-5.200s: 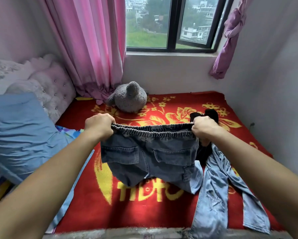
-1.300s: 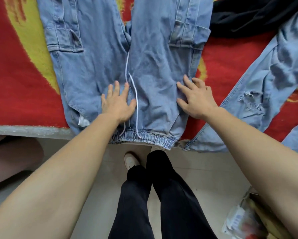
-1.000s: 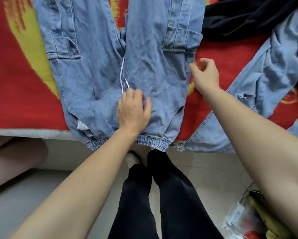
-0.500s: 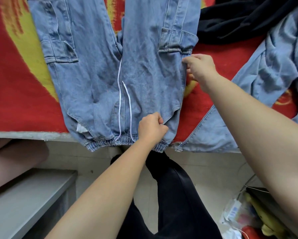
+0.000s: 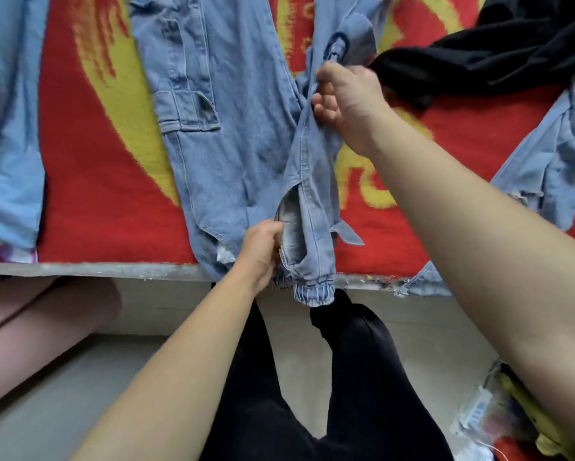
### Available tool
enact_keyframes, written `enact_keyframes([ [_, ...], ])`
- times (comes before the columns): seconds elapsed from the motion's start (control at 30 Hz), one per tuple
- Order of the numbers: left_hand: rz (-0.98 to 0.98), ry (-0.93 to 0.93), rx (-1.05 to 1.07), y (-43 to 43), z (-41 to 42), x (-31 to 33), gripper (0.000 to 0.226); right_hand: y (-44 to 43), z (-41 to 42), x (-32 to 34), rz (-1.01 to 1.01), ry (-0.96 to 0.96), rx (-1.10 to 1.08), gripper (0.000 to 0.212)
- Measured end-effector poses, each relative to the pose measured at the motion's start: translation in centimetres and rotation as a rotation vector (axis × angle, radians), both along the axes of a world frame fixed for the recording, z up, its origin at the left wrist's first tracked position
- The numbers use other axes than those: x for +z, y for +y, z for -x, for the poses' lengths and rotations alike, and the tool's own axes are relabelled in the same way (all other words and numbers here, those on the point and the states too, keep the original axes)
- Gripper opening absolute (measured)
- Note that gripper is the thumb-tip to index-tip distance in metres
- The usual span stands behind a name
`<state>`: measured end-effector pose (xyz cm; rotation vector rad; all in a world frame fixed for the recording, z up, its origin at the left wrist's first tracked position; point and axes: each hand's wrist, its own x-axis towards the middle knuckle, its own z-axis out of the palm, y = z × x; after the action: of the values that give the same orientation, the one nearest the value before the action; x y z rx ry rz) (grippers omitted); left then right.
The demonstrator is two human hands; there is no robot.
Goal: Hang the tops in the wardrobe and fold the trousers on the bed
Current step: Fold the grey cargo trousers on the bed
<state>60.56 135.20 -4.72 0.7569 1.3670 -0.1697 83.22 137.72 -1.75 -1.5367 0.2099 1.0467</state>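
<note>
One jeans [image 5: 239,134] leg is now lifting over the other, left hand [image 5: 262,249] gripping near its cuff, right hand [image 5: 347,101] pinching its seam.

Plastic packets [image 5: 499,424] on floor [image 5: 419,354] btm right; pink rounded thing [image 5: 46,314] left.

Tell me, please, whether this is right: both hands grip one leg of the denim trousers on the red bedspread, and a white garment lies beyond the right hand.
Not quite. The head view shows that the garment beyond the right hand is black, not white. Both hands, the left hand lower down, do grip one leg of the denim trousers on the red bedspread.
</note>
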Motion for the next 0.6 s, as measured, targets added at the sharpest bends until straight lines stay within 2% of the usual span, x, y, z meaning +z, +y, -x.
enact_keyframes([
  [0.07, 0.010, 0.001, 0.006, 2.7, 2.2, -0.5, 0.016, 3.9, 2.4, -0.4, 0.031, -0.099, 0.131, 0.020],
  [0.13, -0.058, 0.080, 0.028, 5.1, 4.1, -2.0, 0.016, 7.4, 4.8, -1.9, 0.091, -0.199, 0.293, 0.020],
  [0.2, -0.145, 0.161, 0.085, 7.1, 5.6, -3.4, 0.023, 9.6, 6.7, -4.0, 0.217, -0.309, 0.444, 0.009],
  [0.23, -0.173, 0.155, 0.086, 7.7, 6.1, -3.8, 0.030, 10.1, 7.3, -5.1, 0.295, -0.365, 0.503, 0.013],
  [0.3, -0.278, 0.096, -0.024, 8.2, 6.6, -4.2, 0.048, 10.5, 8.3, -6.6, 0.418, -0.456, 0.542, 0.036],
  [0.37, -0.509, 0.085, -0.241, 7.6, 7.0, -4.0, 0.049, 9.9, 8.7, -7.5, 0.483, -0.545, 0.538, 0.044],
  [0.47, -0.824, 0.162, -0.407, 6.2, 7.8, -3.4, 0.042, 9.3, 8.9, -7.6, 0.547, -0.687, 0.607, 0.036],
  [0.6, -0.990, 0.140, -0.321, 5.1, 9.0, -1.9, 0.031, 10.3, 10.3, -5.8, 0.404, -0.854, 0.623, 0.008],
])
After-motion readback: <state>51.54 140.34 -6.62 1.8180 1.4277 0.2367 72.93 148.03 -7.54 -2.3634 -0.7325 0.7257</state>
